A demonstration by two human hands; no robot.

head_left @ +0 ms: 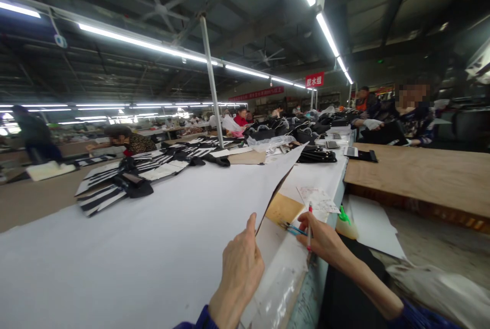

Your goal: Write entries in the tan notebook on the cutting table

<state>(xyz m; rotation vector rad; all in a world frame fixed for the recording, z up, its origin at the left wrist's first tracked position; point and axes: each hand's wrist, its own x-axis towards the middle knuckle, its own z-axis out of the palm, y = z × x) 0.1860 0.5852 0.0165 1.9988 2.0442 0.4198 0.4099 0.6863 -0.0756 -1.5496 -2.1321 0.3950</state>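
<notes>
My left hand [242, 253] rests on the large white sheet [164, 237] close to its raised right edge. Its index finger points forward, and the other fingers are partly hidden behind the back of the hand. On the right, my right hand [323, 237] has its fingers closed around a red and white pen [310, 227] that stands nearly upright. Blue-handled thread snips [295, 228] touch the fingertips of that hand, their blades over a tan card [284, 208]. Just beyond lies a paper with red handwriting [317, 199].
Black and white cut pieces [161, 166] lie in piles across the far table. Stacked black bags [316, 154] stand behind the papers. Below the table's right edge is a green-capped bottle [346, 224]. A co-worker [411, 117] handles black material by a wooden table [421, 171].
</notes>
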